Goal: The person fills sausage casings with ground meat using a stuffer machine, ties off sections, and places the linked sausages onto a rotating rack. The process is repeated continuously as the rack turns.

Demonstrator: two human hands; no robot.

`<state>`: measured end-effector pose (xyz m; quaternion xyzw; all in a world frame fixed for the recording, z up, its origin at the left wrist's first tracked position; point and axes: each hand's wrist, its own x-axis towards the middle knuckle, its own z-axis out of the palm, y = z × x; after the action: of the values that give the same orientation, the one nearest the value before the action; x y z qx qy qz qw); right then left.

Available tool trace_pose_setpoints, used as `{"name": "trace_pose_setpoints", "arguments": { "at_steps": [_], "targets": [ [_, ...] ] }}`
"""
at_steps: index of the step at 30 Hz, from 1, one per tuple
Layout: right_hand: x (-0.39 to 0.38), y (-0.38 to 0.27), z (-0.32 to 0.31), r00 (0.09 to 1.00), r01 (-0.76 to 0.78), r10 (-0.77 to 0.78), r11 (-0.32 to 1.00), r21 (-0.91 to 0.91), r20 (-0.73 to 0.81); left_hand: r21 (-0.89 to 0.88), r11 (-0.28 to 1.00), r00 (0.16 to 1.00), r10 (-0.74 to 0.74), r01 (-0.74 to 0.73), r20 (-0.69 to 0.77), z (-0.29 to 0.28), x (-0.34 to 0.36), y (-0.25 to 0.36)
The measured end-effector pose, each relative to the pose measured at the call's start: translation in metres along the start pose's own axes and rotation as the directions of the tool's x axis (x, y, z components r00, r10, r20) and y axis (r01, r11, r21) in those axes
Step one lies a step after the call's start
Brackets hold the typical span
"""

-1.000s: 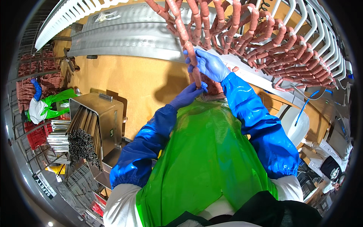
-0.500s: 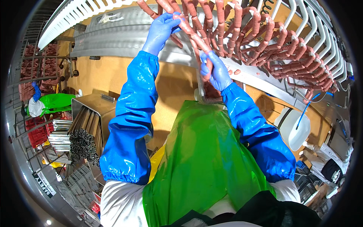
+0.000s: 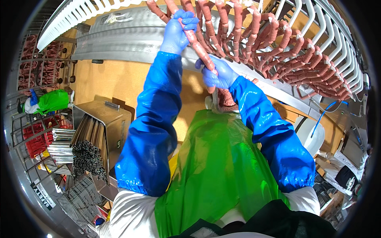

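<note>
A string of raw pink sausages [image 3: 199, 50] runs slantwise between my two blue-gloved hands. My left hand [image 3: 177, 33] wraps its fingers round the upper part of the string. Lower and to the right, my right hand [image 3: 219, 74] is closed on the same string, and a sausage end pokes out beneath the fingers. Just beyond my hands, many linked sausages [image 3: 274, 49] hang in loops from a curved row of white hooks [image 3: 323, 33]. Below my right hand, reddish meat [image 3: 227, 99] lies in a bin lined with clear plastic, partly covered by my arm and green apron.
A long metal trough [image 3: 119, 45] stretches under the hooks. On the left stands a metal bin [image 3: 119, 119] packed with metal rods [image 3: 88, 146]. Farther left, a co-worker in a green apron [image 3: 53, 101] is near racks of sausages [image 3: 33, 67]. A white tub [image 3: 311, 135] sits at right.
My left hand has shifted right and slightly down, its fingers now wrapped over the sausage string. My right hand has moved a little left and lower. The hanging loops appear slightly farther left.
</note>
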<state>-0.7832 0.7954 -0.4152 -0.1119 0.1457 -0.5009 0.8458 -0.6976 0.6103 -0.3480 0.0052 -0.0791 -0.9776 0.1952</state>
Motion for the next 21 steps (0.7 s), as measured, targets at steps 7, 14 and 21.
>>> {"name": "trace_pose_setpoints", "arguments": {
  "at_steps": [7, 14, 21],
  "targets": [
    [-0.008, 0.039, 0.002, 0.969, 0.009, -0.098, 0.931, 0.365, 0.225, -0.032, 0.996, 0.975, -0.071, 0.079, 0.211, -0.011, 0.011, -0.007],
    [0.044, -0.016, -0.014, 0.979, -0.111, -0.035, 0.741, -0.663, -0.202, 0.117, 0.992, 0.999, 0.04, -0.042, 0.014, -0.029, -0.003, 0.019],
    [0.051, -0.027, 0.039, 0.957, 0.198, -0.263, 0.9, -0.387, -0.121, 0.19, 0.974, 0.983, 0.145, -0.122, -0.112, -0.02, -0.039, 0.039]
  ]
}}
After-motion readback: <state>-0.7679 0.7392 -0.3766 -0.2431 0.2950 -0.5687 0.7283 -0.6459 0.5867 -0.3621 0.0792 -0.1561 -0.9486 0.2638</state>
